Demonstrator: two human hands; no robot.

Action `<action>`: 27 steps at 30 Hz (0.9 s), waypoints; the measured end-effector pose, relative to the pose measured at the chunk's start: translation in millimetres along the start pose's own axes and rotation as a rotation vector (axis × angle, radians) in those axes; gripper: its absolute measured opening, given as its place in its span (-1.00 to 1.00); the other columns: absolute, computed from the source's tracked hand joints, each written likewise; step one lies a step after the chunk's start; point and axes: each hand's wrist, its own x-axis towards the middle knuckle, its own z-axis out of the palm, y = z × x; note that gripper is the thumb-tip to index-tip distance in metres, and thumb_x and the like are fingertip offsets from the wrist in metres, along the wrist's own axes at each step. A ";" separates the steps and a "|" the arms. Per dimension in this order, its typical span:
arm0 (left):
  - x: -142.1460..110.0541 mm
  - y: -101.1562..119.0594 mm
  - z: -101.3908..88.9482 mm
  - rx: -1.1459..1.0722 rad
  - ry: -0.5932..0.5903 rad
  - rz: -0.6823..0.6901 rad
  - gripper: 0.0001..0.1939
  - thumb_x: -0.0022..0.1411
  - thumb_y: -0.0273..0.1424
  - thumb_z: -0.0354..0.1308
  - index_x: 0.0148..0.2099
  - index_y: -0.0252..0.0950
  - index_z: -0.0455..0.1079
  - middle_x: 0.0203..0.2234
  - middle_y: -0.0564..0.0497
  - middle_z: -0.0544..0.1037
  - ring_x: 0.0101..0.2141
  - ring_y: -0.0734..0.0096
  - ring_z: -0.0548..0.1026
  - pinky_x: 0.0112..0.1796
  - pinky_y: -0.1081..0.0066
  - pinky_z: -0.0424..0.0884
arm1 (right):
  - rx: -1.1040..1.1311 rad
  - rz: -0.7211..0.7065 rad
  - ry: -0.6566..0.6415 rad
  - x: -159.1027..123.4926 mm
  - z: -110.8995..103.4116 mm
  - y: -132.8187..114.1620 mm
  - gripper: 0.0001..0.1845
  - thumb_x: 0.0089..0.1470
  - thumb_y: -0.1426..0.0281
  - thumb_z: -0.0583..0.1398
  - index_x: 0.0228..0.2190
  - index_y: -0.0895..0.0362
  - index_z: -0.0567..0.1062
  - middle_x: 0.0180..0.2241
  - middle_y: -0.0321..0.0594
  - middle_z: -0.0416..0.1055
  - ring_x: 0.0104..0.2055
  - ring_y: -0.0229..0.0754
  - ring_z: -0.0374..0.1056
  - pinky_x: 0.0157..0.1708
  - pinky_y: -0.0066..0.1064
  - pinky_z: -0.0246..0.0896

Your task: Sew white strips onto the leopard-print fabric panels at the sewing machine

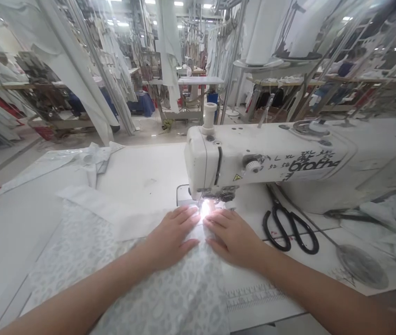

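Observation:
Pale leopard-print fabric (170, 298) spreads over the sewing table and runs up under the needle area of a white sewing machine (233, 153). My left hand (175, 235) lies flat on the cloth just left of the lit needle area, its fingers stretched forward. On the other side, my right hand (231, 235) rests with extended fingers on the fabric's right edge. Both sets of fingertips are close to the bright lamp spot, whose glare hides the needle and presser foot. A plain white strip of cloth (131, 223) lies beside my left hand.
Black-handled scissors (290, 228) lie right of my right hand, near a round grey pad (361, 265) on a rod. Ruler markings (254, 295) run along the table front. Crumpled cloth (389, 223) sits at the right. Thread cones (260, 37) stand behind the machine.

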 end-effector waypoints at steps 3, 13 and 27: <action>0.9 0.1 -0.2 0.000 -0.003 -0.003 -0.52 0.25 -0.27 0.01 0.19 -0.25 0.12 0.16 -0.06 0.21 0.17 0.13 0.09 0.11 0.12 0.17 | 0.005 0.000 0.007 -0.1 0.4 0.8 -0.69 0.11 0.38 0.08 -0.10 0.23 0.36 -0.13 -0.05 0.37 -0.12 0.00 0.23 -0.13 -0.11 0.18; 0.6 0.0 -0.8 -0.006 0.009 0.008 -0.52 0.25 -0.27 0.01 0.19 -0.24 0.11 0.15 -0.06 0.22 0.17 0.13 0.09 0.10 0.12 0.17 | -0.001 0.015 -0.011 0.3 -1.0 -1.6 -0.68 0.11 0.38 0.08 -0.09 0.24 0.37 -0.12 -0.05 0.37 -0.10 -0.01 0.23 -0.11 -0.12 0.19; 2.1 -2.6 -5.4 0.000 -0.032 0.031 -0.52 0.26 -0.26 -0.01 0.20 -0.21 0.09 0.16 -0.01 0.21 0.18 0.17 0.07 0.12 0.14 0.13 | -0.005 -0.006 0.022 -2.7 -1.5 -2.2 -0.65 0.10 0.36 0.08 -0.09 0.26 0.37 -0.10 -0.05 0.37 -0.06 0.00 0.21 -0.06 -0.13 0.16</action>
